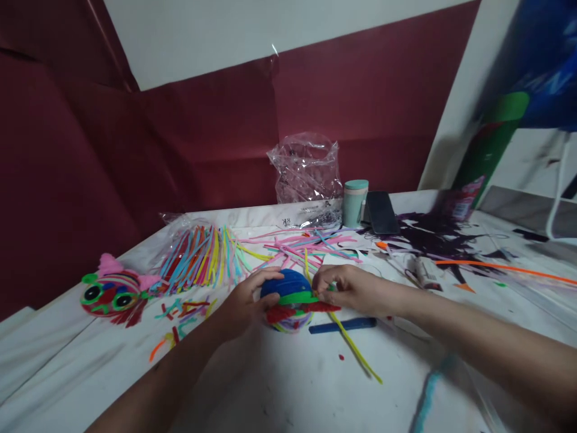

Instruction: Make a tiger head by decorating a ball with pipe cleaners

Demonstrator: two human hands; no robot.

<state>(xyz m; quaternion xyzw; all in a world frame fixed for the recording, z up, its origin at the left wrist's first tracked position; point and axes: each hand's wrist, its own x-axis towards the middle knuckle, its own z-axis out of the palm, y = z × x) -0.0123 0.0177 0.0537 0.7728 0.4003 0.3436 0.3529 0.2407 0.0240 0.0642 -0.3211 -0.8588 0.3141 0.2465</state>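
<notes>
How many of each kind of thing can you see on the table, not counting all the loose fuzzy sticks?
Striped ball, held by left hand and right hand: 1
Fuzzy fish toy: 1
Teal cup: 1
Phone: 1
Clear plastic bag: 1
Total: 5

Striped pipe-cleaner ball on the white bench

The ball (288, 299) is round, wound in fuzzy bands: blue on top, a green ring round the middle, red below, then paler yellow and purple strands at the base. It sits on the bench near the front, between both hands, with a green stem end (330, 288) sticking out at its right side
</notes>
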